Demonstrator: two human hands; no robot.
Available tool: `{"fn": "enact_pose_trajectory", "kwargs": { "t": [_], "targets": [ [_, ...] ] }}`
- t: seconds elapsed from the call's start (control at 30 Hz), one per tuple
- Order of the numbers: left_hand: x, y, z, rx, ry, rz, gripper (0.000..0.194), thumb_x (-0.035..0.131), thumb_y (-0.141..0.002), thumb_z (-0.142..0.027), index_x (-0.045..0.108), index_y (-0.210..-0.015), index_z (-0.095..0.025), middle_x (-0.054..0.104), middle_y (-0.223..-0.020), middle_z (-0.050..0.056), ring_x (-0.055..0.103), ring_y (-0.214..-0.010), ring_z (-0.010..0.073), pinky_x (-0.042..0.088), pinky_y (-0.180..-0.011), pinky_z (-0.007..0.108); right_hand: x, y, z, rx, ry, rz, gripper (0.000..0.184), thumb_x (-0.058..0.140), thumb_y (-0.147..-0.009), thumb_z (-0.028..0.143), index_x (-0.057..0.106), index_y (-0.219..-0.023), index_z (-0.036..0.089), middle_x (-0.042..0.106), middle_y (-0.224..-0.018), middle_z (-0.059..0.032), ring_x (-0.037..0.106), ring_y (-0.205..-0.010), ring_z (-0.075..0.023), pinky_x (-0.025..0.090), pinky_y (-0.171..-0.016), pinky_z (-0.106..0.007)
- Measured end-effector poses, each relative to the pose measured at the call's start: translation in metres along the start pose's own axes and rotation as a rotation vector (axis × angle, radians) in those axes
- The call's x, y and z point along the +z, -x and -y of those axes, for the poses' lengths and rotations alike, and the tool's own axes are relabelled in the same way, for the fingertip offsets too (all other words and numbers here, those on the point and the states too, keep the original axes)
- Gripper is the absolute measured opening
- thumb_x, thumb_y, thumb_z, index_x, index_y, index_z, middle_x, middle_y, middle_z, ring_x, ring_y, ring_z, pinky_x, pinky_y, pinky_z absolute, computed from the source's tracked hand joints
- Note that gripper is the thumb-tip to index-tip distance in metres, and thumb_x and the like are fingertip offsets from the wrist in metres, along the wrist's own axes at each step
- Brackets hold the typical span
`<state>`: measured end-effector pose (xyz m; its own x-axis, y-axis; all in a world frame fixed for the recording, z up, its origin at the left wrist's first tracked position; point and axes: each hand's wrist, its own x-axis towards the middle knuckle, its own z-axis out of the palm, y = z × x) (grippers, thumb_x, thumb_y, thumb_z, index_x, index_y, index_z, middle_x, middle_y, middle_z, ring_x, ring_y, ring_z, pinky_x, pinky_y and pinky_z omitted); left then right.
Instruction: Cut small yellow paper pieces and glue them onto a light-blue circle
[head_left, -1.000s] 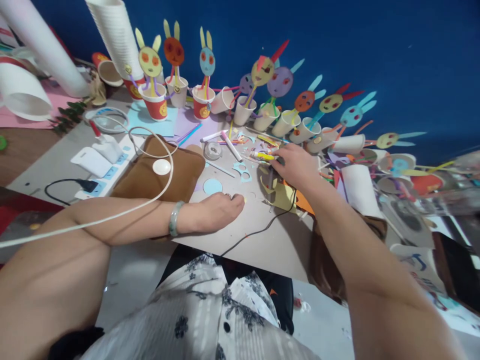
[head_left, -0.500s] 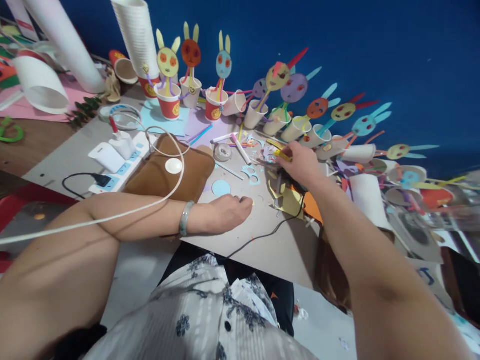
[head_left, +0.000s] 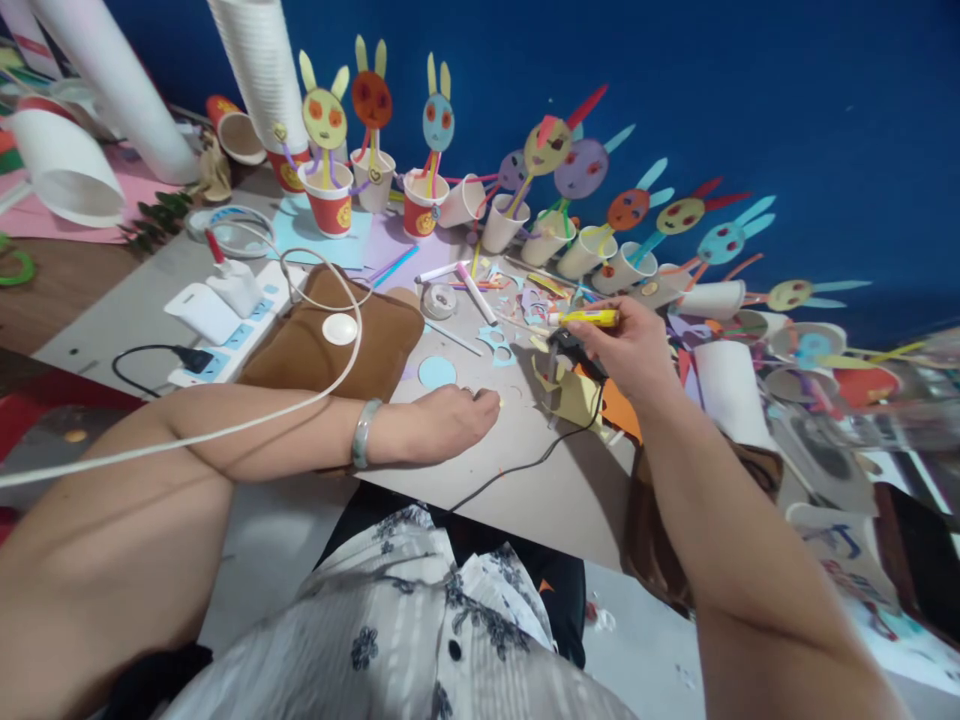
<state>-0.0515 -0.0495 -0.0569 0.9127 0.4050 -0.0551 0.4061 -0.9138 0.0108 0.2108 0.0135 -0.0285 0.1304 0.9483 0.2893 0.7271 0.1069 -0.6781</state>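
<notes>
Resting on the desk [head_left: 480, 480], the left hand [head_left: 450, 425] is nearest. Its fingers are curled in; a small pale bit [head_left: 502, 402] shows right at the tips, can't tell if pinched or just lying there. Black cable [head_left: 517, 468] runs on the near side of those fingers. Blue disc [head_left: 437, 372] lies flat just beyond the left knuckles, apart from the hand.

Right hand [head_left: 637, 350] is farther out. Thumb and fingers pinch a yellow tube [head_left: 596, 317], about level, pale/orange end pointing left. Looks lifted over the clutter; can't tell how high. Yellow paper scraps [head_left: 576, 400] and orange paper [head_left: 621, 412] sit on the near side of the right fingers. Pink marker [head_left: 476, 292] and tape roll [head_left: 439, 301] lie to their left.

Beyond both sets of fingers: row of cups, some upright, some tipped, with paper figures such as the orange head [head_left: 628, 210] and light-blue head [head_left: 722, 243]. Blue wall [head_left: 712, 90] behind.

Status, my read: most of the row looks done, with heads, ears and faces on and standing in cups. Blue disc has no visible face or ears, so those plus mounting look outstanding. Neither hand is on the disc.
</notes>
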Motion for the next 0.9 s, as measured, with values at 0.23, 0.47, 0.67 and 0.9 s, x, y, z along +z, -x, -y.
{"fn": "enact_pose_trajectory", "kwargs": {
  "t": [0.23, 0.47, 0.67, 0.9],
  "targets": [
    [-0.001, 0.001, 0.000, 0.008, -0.003, 0.006, 0.032, 0.034, -0.088, 0.001, 0.055, -0.111, -0.005, 0.059, -0.104, 0.017, 0.064, -0.076, 0.0229, 0.047, -0.060, 0.036, 0.001, 0.005, 0.006, 0.134, -0.373, -0.047, 0.032, 0.079, -0.060, 0.022, 0.066, -0.089, 0.019, 0.066, -0.078, 0.0007, 0.058, -0.067, -0.0141, 0.048, -0.064, -0.029],
    [0.001, 0.000, 0.001, 0.016, -0.006, -0.018, 0.032, 0.036, -0.087, 0.001, 0.056, -0.110, -0.005, 0.059, -0.103, 0.016, 0.064, -0.075, 0.0217, 0.047, -0.059, 0.035, 0.008, -0.008, 0.007, 0.211, -0.401, -0.120, 0.028, 0.076, -0.073, 0.043, 0.056, -0.076, 0.024, 0.050, -0.056, 0.0059, 0.042, -0.048, -0.0112, 0.035, -0.050, -0.030],
    [0.003, 0.001, 0.001, 0.017, 0.004, -0.032, 0.033, 0.034, -0.087, 0.001, 0.056, -0.110, -0.005, 0.059, -0.103, 0.015, 0.064, -0.076, 0.0239, 0.048, -0.059, 0.037, 0.009, -0.015, 0.019, 0.151, -0.193, -0.063, 0.028, 0.076, -0.074, 0.035, 0.052, -0.068, 0.024, 0.053, -0.053, 0.0036, 0.046, -0.047, -0.0125, 0.035, -0.051, -0.031],
    [0.005, 0.000, 0.001, 0.017, -0.009, -0.059, 0.030, 0.035, -0.090, -0.002, 0.057, -0.109, -0.006, 0.059, -0.103, 0.016, 0.064, -0.076, 0.0219, 0.048, -0.061, 0.036, 0.015, -0.017, 0.026, 0.207, -0.357, 0.084, 0.010, 0.066, -0.074, 0.018, 0.066, -0.083, 0.021, 0.058, -0.055, 0.0040, 0.044, -0.046, -0.0117, 0.037, -0.051, -0.030]
  ]
}}
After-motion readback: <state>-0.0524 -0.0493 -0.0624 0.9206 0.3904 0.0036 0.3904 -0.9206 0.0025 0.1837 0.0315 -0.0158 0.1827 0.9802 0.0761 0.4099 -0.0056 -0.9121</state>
